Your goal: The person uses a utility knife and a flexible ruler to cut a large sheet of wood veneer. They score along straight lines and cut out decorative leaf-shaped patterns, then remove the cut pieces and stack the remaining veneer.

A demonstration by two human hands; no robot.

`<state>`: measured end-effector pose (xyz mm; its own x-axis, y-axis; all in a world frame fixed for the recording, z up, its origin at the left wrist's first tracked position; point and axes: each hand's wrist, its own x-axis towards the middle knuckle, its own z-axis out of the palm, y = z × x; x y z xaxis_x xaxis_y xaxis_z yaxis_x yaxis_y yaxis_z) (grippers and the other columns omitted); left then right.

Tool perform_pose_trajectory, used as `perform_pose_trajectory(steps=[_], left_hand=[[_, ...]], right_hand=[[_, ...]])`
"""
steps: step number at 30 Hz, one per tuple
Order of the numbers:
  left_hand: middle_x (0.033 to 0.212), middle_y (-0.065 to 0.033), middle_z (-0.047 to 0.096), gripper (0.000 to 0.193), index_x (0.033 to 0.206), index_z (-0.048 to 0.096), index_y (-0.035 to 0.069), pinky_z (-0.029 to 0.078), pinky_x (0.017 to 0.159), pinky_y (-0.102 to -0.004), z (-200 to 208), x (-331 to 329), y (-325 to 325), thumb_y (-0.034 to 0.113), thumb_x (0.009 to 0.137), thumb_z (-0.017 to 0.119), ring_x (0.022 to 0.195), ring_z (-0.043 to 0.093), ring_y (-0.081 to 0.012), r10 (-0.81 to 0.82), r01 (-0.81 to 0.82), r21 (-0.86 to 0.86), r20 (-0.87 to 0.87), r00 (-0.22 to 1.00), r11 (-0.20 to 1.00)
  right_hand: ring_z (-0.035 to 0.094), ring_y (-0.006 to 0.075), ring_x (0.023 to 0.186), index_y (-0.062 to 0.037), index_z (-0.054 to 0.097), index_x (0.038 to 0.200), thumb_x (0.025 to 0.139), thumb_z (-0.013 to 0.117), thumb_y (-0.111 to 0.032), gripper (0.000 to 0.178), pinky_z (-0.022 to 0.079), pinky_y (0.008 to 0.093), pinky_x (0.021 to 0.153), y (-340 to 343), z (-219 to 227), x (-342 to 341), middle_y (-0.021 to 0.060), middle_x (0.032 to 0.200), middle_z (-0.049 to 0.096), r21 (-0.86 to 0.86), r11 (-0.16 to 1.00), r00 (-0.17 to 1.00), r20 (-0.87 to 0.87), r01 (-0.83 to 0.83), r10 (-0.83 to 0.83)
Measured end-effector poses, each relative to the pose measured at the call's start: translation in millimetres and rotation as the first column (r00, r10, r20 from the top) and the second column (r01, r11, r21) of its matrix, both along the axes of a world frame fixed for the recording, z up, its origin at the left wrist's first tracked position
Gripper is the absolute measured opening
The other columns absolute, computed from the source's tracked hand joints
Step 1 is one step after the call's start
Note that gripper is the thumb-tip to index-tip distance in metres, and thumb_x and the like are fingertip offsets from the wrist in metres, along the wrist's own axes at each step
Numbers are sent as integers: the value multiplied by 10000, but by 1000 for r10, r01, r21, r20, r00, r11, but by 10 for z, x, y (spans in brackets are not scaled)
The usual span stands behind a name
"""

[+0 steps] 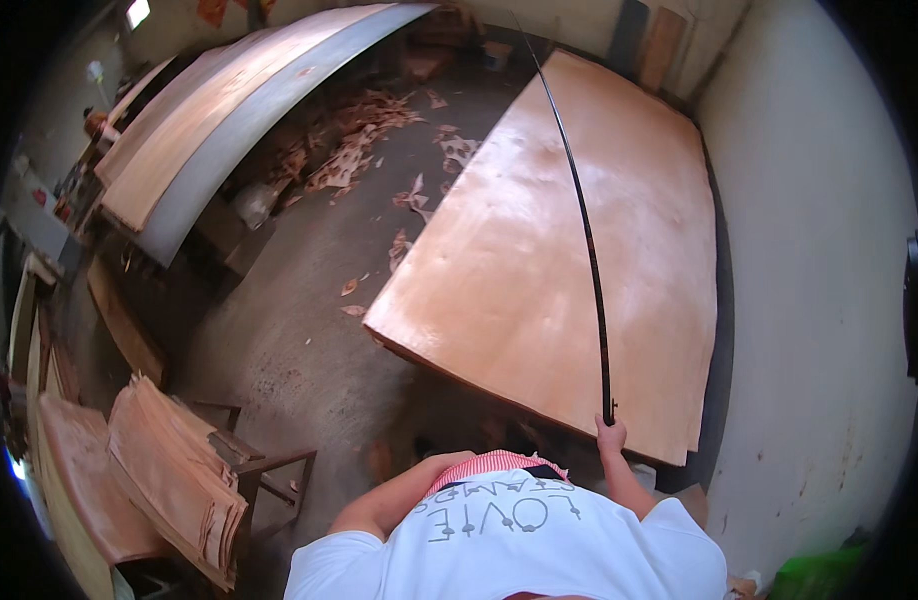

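My right hand (610, 435) is closed around the near end of a long, thin black rod (582, 200). A small knob sticks out of the rod just above my fist. The rod stretches away over a stack of large wood veneer sheets (539, 250), its far tip past the stack's back edge. Whether the rod touches the top sheet I cannot tell. My left arm bends in toward my waist beside a red-and-white striped cloth (499, 462), and the hand itself is hidden there.
Pale wall (809, 300) runs close along the right. Another long veneer stack (229, 90) stands at the far left, with veneer scraps (349, 150) on the floor (279, 310) beside it. More sheets (174, 470) lean near a metal frame (279, 465) at lower left.
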<state>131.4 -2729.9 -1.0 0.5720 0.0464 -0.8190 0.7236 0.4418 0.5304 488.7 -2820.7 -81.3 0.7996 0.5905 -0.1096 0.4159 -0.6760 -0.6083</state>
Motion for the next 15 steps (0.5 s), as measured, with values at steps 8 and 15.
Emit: perform_pose_trajectory(steps=[8, 15], left_hand=[[1103, -134, 567, 592, 1129, 536, 17, 395, 860, -292, -425, -1282, 185, 518, 874, 349, 985, 540, -213, 519, -512, -81, 139, 843, 855], [1073, -198, 551, 581, 1108, 512, -23, 421, 829, -315, -252, -2191, 602, 489, 866, 382, 982, 546, -301, 517, -262, 882, 23, 856, 393]], right_hand=[[497, 158, 511, -12, 582, 673, 709, 677, -318, 322, 395, 338, 516, 1283, -253, -1417, 55, 548, 539, 165, 974, 972, -150, -156, 181], [503, 159, 523, 18, 595, 675, 705, 690, -310, 343, 401, 335, 527, 2540, -242, -2541, 76, 557, 551, 150, 960, 935, -233, -238, 269]])
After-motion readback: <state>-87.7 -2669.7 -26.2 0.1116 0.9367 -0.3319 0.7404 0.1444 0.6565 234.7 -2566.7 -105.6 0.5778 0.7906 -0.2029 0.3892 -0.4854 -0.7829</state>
